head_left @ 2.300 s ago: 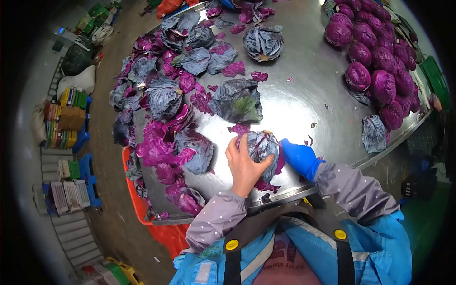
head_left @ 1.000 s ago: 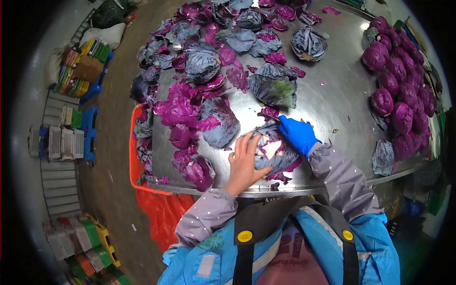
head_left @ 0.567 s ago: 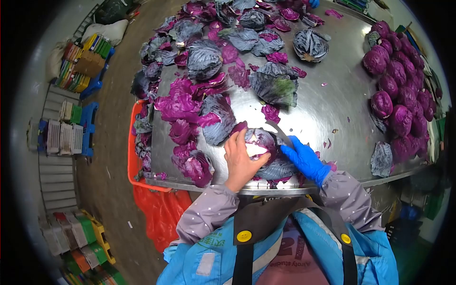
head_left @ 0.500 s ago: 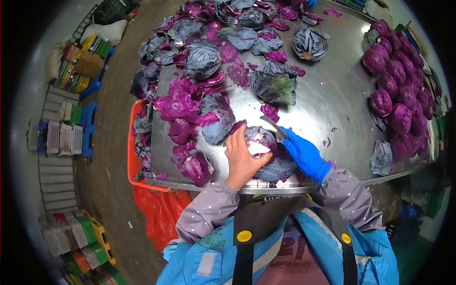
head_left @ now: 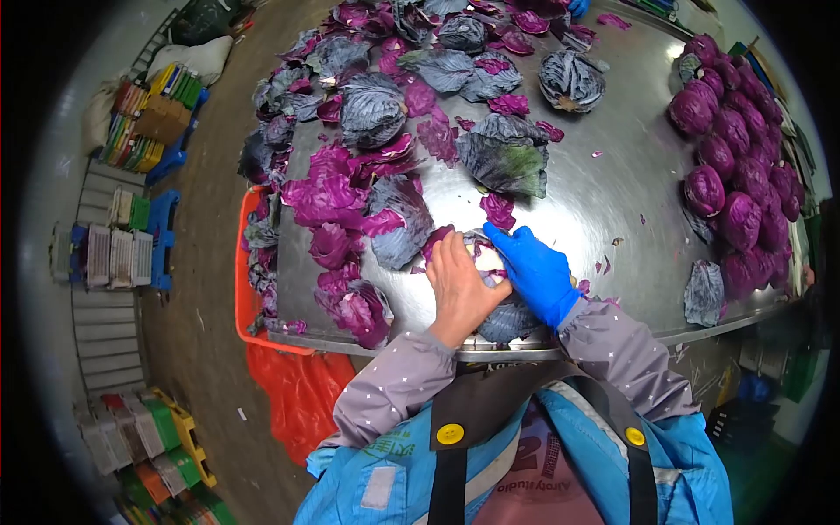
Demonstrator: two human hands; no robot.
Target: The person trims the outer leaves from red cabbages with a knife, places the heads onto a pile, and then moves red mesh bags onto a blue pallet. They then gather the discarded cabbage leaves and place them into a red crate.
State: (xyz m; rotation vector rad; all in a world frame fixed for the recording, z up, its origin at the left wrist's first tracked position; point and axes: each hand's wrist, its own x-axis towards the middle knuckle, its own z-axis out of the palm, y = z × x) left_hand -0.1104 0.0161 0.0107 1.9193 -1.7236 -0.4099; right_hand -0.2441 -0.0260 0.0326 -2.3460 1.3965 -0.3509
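Bare, my left hand [head_left: 462,293] holds a partly stripped red cabbage [head_left: 486,260] by its left side, near the front edge of the metal table. My right hand [head_left: 538,273], in a blue glove, is closed at the cabbage's right side. The knife seen earlier in this hand is hidden now. The cut pale base of the cabbage shows between the hands. Just below them lies a dark outer leaf [head_left: 510,322]. Left of my left hand are a grey-purple leaf [head_left: 398,229] and a crumpled purple piece [head_left: 363,312].
Loose leaves cover the table's left and far parts. A pile of trimmed red cabbages [head_left: 739,197] lies at the right. An orange crate [head_left: 248,302] with leaves stands at the left edge. Part of another person's blue-gloved hand [head_left: 577,7] shows at the far edge.
My right hand has moved left and down onto the cabbage, and the knife blade has gone out of sight. My left hand has shifted slightly right and turned over the cabbage's side.
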